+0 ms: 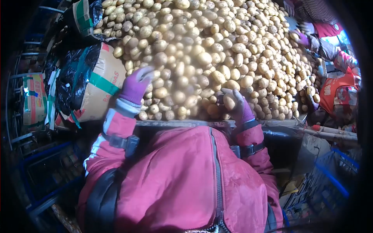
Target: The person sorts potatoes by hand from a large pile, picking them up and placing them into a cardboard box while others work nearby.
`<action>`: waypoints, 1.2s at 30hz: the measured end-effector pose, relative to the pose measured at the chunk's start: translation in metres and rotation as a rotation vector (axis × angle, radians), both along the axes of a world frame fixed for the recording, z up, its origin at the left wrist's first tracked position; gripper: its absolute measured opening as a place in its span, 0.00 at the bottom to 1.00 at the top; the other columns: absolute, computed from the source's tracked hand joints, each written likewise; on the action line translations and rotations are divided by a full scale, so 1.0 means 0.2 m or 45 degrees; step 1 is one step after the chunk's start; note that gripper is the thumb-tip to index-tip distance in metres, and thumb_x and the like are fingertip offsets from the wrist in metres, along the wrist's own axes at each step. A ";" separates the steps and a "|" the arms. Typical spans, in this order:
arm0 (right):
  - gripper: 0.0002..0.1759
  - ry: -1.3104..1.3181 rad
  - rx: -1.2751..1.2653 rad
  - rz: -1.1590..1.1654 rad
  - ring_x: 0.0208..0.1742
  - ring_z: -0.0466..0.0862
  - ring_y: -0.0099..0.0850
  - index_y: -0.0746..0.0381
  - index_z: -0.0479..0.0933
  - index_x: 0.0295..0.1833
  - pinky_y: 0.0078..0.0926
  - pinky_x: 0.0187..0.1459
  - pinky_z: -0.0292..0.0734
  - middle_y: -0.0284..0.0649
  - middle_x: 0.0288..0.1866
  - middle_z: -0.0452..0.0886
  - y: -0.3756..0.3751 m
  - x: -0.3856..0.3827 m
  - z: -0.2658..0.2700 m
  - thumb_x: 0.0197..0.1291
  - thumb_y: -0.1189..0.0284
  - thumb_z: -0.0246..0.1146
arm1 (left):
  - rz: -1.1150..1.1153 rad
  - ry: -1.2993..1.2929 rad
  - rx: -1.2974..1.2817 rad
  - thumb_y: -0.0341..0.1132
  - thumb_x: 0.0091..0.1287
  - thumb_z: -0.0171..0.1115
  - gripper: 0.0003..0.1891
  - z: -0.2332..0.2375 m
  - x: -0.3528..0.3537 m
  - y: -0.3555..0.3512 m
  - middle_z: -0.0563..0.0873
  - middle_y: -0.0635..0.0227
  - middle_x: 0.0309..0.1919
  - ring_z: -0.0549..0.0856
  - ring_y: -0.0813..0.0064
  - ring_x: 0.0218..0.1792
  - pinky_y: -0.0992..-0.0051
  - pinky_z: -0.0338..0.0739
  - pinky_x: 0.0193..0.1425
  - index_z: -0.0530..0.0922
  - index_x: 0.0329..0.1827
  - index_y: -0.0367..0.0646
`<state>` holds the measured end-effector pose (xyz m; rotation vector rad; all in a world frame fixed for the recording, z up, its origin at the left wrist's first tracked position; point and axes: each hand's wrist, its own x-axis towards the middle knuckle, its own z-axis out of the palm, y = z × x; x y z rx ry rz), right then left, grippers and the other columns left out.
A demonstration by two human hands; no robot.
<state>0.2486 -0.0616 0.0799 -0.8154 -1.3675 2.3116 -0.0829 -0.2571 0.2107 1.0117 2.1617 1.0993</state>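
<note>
A big heap of potatoes (239, 48) fills the far side in front of me. My left hand (136, 82), in a purple glove with greyish fingers, is over the heap's left edge near the taped carton. Its fingers are stretched out and somewhat blurred, and I see nothing held in them. At the heap's near edge, my right hand (241, 106), gloved in purple too, has its fingers around a single potato (229, 102). Some of those fingers are hidden behind the potato.
A metal edge (186, 123) runs between me and the heap. Taped cartons (101, 83) stand at left. Blue crates (48, 167) sit low left, more crates (330, 174) low right. Along the right side, other people's gloved hands (305, 39) and a red garment (330, 91) show.
</note>
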 end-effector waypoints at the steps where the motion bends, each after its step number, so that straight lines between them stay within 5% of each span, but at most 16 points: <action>1: 0.19 -0.002 0.086 0.024 0.52 0.86 0.31 0.65 0.77 0.66 0.31 0.56 0.82 0.43 0.53 0.87 0.00 0.01 -0.02 0.71 0.74 0.59 | 0.033 -0.040 -0.072 0.29 0.73 0.60 0.15 -0.01 -0.02 -0.10 0.87 0.61 0.53 0.85 0.74 0.53 0.73 0.79 0.59 0.82 0.60 0.36; 3: 0.20 -0.074 0.382 0.101 0.54 0.86 0.32 0.64 0.78 0.65 0.32 0.59 0.80 0.46 0.54 0.86 0.00 0.05 -0.06 0.69 0.74 0.59 | 0.120 -0.199 -0.139 0.30 0.73 0.60 0.15 -0.06 0.03 -0.25 0.88 0.61 0.50 0.86 0.74 0.50 0.72 0.80 0.56 0.82 0.60 0.36; 4: 0.20 -0.114 0.582 0.131 0.54 0.86 0.33 0.63 0.79 0.64 0.32 0.60 0.79 0.47 0.54 0.86 0.00 0.06 -0.08 0.69 0.73 0.59 | 0.127 -0.287 -0.139 0.30 0.71 0.62 0.16 -0.13 0.06 -0.33 0.87 0.70 0.44 0.82 0.83 0.37 0.82 0.78 0.43 0.82 0.60 0.37; 6: 0.20 -0.205 1.176 0.196 0.56 0.85 0.34 0.62 0.80 0.64 0.33 0.61 0.78 0.49 0.54 0.85 -0.01 0.07 -0.15 0.67 0.73 0.59 | 0.056 -0.208 -0.287 0.31 0.70 0.64 0.18 -0.23 0.16 -0.38 0.88 0.69 0.44 0.82 0.83 0.36 0.80 0.79 0.43 0.81 0.62 0.38; 10: 0.21 -0.035 0.755 0.471 0.61 0.83 0.32 0.68 0.79 0.63 0.33 0.65 0.77 0.45 0.60 0.85 -0.07 0.07 -0.16 0.68 0.71 0.60 | -0.209 0.289 -0.306 0.35 0.60 0.73 0.35 -0.38 0.39 -0.29 0.83 0.58 0.58 0.86 0.72 0.38 0.71 0.83 0.47 0.73 0.72 0.41; 13: 0.20 0.055 0.838 0.583 0.61 0.84 0.32 0.70 0.80 0.62 0.32 0.67 0.76 0.43 0.62 0.84 -0.15 0.08 -0.16 0.67 0.73 0.61 | -0.275 0.533 -0.270 0.36 0.59 0.72 0.38 -0.49 0.50 -0.13 0.80 0.51 0.62 0.85 0.60 0.51 0.65 0.81 0.57 0.69 0.74 0.40; 15: 0.21 0.186 1.315 0.588 0.57 0.85 0.47 0.56 0.83 0.58 0.39 0.57 0.82 0.46 0.60 0.84 -0.18 0.06 -0.01 0.57 0.73 0.69 | -0.373 0.639 -0.131 0.38 0.59 0.73 0.39 -0.66 0.54 -0.08 0.77 0.46 0.66 0.78 0.50 0.66 0.60 0.73 0.71 0.68 0.74 0.36; 18: 0.24 0.218 1.000 0.467 0.57 0.85 0.48 0.56 0.82 0.61 0.39 0.57 0.81 0.48 0.62 0.82 -0.24 0.10 -0.07 0.56 0.71 0.70 | -0.260 0.440 -0.336 0.41 0.60 0.73 0.41 -0.60 0.70 0.09 0.76 0.44 0.68 0.76 0.48 0.68 0.60 0.71 0.73 0.67 0.74 0.35; 22: 0.21 -0.007 0.721 0.123 0.56 0.84 0.45 0.57 0.81 0.59 0.37 0.55 0.82 0.47 0.63 0.82 -0.22 0.17 -0.13 0.59 0.74 0.68 | -0.222 0.246 0.088 0.38 0.61 0.74 0.41 -0.56 0.77 0.35 0.75 0.43 0.69 0.75 0.52 0.71 0.60 0.70 0.74 0.65 0.75 0.32; 25: 0.22 -0.055 0.517 -0.140 0.57 0.83 0.36 0.64 0.78 0.62 0.30 0.55 0.81 0.45 0.63 0.82 -0.16 0.26 -0.14 0.64 0.71 0.65 | -0.151 0.040 0.103 0.31 0.61 0.72 0.39 -0.49 0.64 0.54 0.78 0.48 0.68 0.83 0.64 0.57 0.68 0.79 0.63 0.65 0.75 0.32; 28: 0.23 -0.201 0.984 -0.165 0.55 0.83 0.31 0.68 0.77 0.66 0.27 0.53 0.81 0.45 0.61 0.83 -0.12 0.46 -0.12 0.70 0.69 0.61 | -0.060 0.108 0.261 0.26 0.65 0.68 0.29 -0.38 0.51 0.51 0.82 0.52 0.61 0.85 0.73 0.46 0.74 0.83 0.53 0.72 0.71 0.35; 30: 0.22 -0.188 0.799 -0.234 0.52 0.84 0.32 0.68 0.77 0.66 0.29 0.50 0.83 0.46 0.58 0.84 -0.16 0.55 -0.12 0.71 0.68 0.60 | -0.273 0.272 0.095 0.27 0.64 0.68 0.25 -0.42 0.50 0.43 0.82 0.52 0.62 0.86 0.67 0.51 0.71 0.82 0.58 0.77 0.66 0.34; 32: 0.22 -0.009 -0.145 -0.395 0.49 0.85 0.32 0.68 0.77 0.66 0.31 0.47 0.84 0.46 0.54 0.84 -0.22 0.61 -0.11 0.72 0.67 0.59 | -0.660 0.587 0.077 0.43 0.65 0.66 0.26 -0.60 0.60 0.34 0.83 0.48 0.60 0.84 0.52 0.60 0.61 0.79 0.64 0.79 0.64 0.38; 33: 0.23 0.019 -0.265 -0.455 0.47 0.85 0.32 0.67 0.76 0.67 0.31 0.45 0.84 0.44 0.49 0.85 -0.26 0.61 -0.03 0.74 0.64 0.59 | -0.704 0.534 -0.148 0.37 0.62 0.71 0.27 -0.48 0.75 0.34 0.81 0.50 0.61 0.81 0.55 0.64 0.63 0.76 0.68 0.79 0.64 0.40; 35: 0.24 -0.070 -0.189 -0.400 0.47 0.86 0.36 0.65 0.76 0.66 0.33 0.47 0.84 0.45 0.50 0.86 -0.27 0.65 -0.14 0.72 0.63 0.60 | -0.781 0.827 -0.206 0.45 0.61 0.68 0.32 -0.60 0.81 0.36 0.81 0.50 0.61 0.82 0.53 0.59 0.59 0.77 0.64 0.74 0.69 0.43; 36: 0.24 -0.263 0.595 -0.192 0.49 0.87 0.40 0.64 0.77 0.66 0.36 0.49 0.84 0.46 0.52 0.86 -0.27 0.69 -0.16 0.69 0.64 0.61 | -0.773 0.893 -0.311 0.45 0.61 0.67 0.34 -0.59 0.84 0.40 0.81 0.51 0.60 0.83 0.54 0.57 0.58 0.78 0.62 0.73 0.70 0.43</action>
